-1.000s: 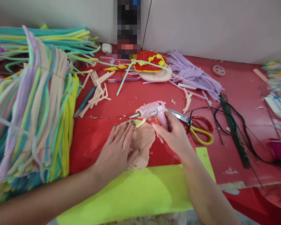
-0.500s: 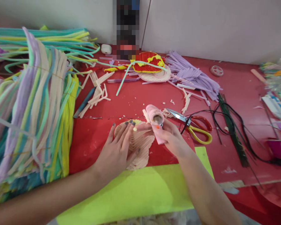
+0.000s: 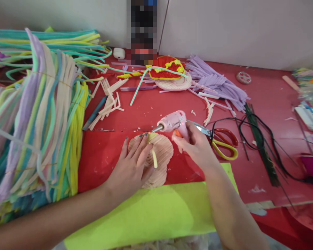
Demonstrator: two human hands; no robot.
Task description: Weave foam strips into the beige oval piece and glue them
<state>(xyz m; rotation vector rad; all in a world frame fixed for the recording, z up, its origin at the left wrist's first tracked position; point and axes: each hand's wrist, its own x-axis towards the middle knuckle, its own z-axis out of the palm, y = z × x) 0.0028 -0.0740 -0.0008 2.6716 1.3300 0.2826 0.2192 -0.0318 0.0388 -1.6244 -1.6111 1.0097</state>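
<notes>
My right hand [image 3: 198, 147] is wrapped round a pink hot glue gun [image 3: 172, 121] with an orange trigger. Its metal nozzle points left, close to the top edge of a rounded, ridged beige piece made of pipe cleaners [image 3: 163, 149]. Lying flat with fingers spread, my left hand [image 3: 127, 167] presses on the left part of that piece. A short yellow pipe cleaner [image 3: 154, 158] hangs from beside the left fingertips across the beige surface. More pale yellow strands show at the top edge under those fingers.
Scissors [image 3: 225, 150] lie right of the glue gun, with a black cord [image 3: 263, 132] beyond. Pipe cleaner bundles [image 3: 49, 114] are piled at left. Purple stems [image 3: 216, 81] and a red-yellow piece [image 3: 167, 69] sit behind. A lime sheet [image 3: 146, 215] covers the front.
The glue gun has turned from facing me to pointing left, its nozzle now near the left fingertips. The yellow pipe cleaner now hangs down over the beige piece. My left hand stays put.
</notes>
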